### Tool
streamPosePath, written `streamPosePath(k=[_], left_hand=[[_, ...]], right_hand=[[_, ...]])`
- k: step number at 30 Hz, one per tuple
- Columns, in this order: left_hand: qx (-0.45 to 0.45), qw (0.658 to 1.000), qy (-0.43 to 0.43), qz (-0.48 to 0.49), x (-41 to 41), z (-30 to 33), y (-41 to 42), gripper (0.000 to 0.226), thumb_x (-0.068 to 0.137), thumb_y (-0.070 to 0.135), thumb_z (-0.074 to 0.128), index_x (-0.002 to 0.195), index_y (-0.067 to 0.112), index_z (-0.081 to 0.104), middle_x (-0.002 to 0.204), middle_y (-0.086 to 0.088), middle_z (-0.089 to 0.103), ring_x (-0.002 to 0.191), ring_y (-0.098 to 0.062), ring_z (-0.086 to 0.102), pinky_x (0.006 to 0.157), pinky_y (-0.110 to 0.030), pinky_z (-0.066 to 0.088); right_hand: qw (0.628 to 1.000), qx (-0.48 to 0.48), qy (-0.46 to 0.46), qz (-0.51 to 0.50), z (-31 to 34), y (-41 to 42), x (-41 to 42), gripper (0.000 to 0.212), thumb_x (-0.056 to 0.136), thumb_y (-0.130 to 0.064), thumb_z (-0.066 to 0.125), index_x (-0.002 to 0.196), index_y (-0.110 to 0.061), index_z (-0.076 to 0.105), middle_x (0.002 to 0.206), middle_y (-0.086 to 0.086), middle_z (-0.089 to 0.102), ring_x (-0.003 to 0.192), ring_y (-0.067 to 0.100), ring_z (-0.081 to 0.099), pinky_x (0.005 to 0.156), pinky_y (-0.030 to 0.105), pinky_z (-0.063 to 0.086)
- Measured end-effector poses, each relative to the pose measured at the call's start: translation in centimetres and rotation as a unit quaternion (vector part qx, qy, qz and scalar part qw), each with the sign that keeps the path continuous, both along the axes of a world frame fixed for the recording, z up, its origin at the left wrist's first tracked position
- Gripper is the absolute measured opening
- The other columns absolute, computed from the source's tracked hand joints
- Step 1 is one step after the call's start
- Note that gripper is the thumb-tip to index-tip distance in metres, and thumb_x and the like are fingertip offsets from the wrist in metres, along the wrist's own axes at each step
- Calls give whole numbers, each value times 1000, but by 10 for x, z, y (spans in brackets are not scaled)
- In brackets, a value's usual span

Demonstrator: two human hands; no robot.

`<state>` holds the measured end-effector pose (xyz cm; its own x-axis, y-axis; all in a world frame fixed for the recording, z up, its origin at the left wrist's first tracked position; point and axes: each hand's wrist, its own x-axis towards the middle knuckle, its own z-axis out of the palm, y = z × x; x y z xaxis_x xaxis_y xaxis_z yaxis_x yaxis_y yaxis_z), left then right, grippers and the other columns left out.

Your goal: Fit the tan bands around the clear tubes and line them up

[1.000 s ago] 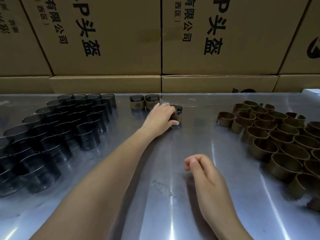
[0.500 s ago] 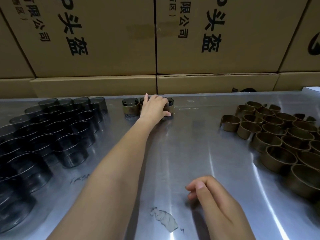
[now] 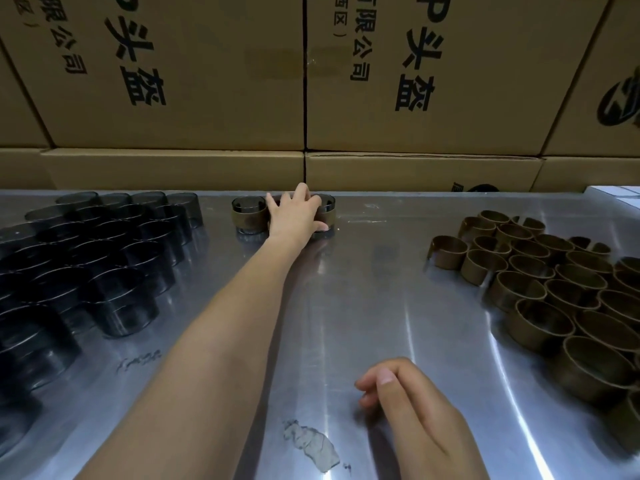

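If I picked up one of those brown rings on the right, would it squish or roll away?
Probably it would squish a bit: the tan bands look thin-walled, and one at the pile's edge seems split open, so it likely flexes. They look light for their size. Standing on their rims on the metal table, they shouldn't roll unless tipped on their sides.

Steel bench [image 3: 363, 306], shiny. On it: dark clear tubes [image 3: 104, 258] massed at my left, tan bands [image 3: 561, 292] massed at right, banded tubes [image 3: 248, 216] rowed at far edge, a smudge [image 3: 311, 445] near me.
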<state>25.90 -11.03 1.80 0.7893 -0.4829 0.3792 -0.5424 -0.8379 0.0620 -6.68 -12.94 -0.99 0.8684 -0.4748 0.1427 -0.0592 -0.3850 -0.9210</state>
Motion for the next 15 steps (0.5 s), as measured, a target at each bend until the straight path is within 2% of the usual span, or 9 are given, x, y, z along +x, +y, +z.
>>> streamPosePath(k=[4, 10, 12, 15], left_hand=[[-1, 1000, 2, 4, -1, 0, 1, 43, 90, 44, 61, 124, 18, 54, 130, -8, 40, 123, -35, 43, 109, -59, 19], [10, 1000, -8, -13, 0, 1, 6, 48, 90, 46, 60, 129, 19, 51, 135, -7, 40, 129, -32, 37, 112, -65, 8], [14, 1000, -6, -20, 2, 3, 9, 47, 91, 45, 60, 130, 20, 51, 137, -6, 40, 131, -32, 33, 112, -66, 7], [15, 1000, -8, -22, 2, 4, 10, 43, 93, 42, 58, 129, 20, 52, 136, -7, 41, 131, -32, 31, 112, -66, 10]], right_hand=[[1000, 9, -10, -13, 1, 1, -1, 18, 78, -43, 43, 79, -49, 61, 79, -20, 66, 83, -2, 59, 71, 13, 41], [1000, 17, -8, -17, 1, 2, 0, 20, 80, -45, 42, 78, -48, 61, 80, -18, 66, 81, -2, 59, 75, 22, 44], [999, 25, -15, -20, 0, 2, 0, 31, 86, -53, 34, 78, -47, 63, 80, -16, 66, 79, -1, 60, 76, 25, 46], [999, 40, -23, -21, -1, 3, 1, 31, 76, -53, 34, 77, -46, 64, 77, -13, 67, 76, 3, 63, 76, 26, 46]])
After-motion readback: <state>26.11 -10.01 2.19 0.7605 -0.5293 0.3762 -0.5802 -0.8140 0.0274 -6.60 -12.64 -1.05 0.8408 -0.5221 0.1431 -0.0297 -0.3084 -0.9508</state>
